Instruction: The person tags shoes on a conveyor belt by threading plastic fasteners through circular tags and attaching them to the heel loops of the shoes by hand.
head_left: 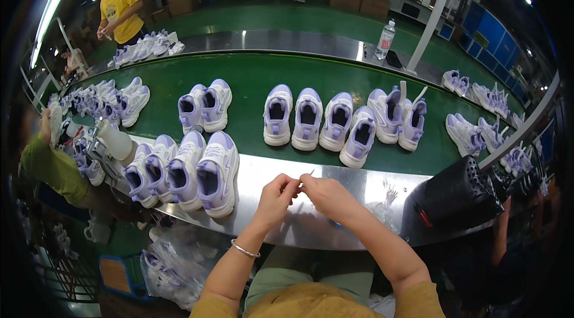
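Note:
My left hand (277, 199) and my right hand (324, 196) meet above the steel edge of the bench (254, 168), fingers pinched together. A thin, pale tip pokes up between them; what it belongs to is too small to make out. Left of my hands, several white-and-lilac sneakers (217, 168) stand in a row on the steel, heels toward me. Beyond my hands, more such sneakers (308, 117) stand on the green belt (251, 70). Two of these, at the right end, have their tongues pulled up (412, 122). Clear plastic film (382, 213) lies beside my right forearm.
A black perforated box (454, 195) stands on the steel at right, near a slanted post (520, 126). A white bottle (115, 140) is at left. Across the belt are a water bottle (385, 40) and a phone (393, 59). Co-workers stand at far left (122, 11) and near left (54, 168).

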The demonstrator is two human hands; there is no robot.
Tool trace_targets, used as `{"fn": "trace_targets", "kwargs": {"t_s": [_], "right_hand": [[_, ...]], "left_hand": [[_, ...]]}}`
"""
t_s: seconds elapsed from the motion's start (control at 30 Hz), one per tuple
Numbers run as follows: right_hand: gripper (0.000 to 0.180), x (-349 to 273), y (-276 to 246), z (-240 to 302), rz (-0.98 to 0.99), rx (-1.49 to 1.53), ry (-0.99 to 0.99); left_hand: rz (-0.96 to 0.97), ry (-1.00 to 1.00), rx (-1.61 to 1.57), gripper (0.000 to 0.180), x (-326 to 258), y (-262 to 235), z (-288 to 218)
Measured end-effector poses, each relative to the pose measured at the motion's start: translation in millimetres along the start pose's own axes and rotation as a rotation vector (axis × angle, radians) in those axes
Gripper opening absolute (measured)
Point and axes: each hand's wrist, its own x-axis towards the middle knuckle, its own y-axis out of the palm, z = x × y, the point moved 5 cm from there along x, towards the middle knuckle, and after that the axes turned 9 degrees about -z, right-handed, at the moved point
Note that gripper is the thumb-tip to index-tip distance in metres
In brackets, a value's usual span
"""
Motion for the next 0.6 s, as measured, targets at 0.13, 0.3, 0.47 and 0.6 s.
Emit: {"fn": "trace_targets", "kwargs": {"t_s": [0.13,0.3,0.47,0.6], "right_hand": [[0.011,34.6,18.2,-2.2,0.059,0.016,0.047],[0.011,65.3,30.5,-41.7,-0.157,0.264,0.245],[0.013,88.9,56.1,-66.5,-0.407,0.003,0.463],[0.01,90.2,59.3,-76.3,-0.424,-0.168,0.521]], "left_hand": [[-0.173,0.278,0.326,0.016,14.4,-31.0,-14.9],[-0.335,0.3,0.393,0.015,58.6,-53.9,-22.7],[-0.632,0.323,0.187,0.017,131.4,-72.7,41.0],[-0.413,-0.029,-0.248,0.013,145.8,-48.9,39.6]]}}
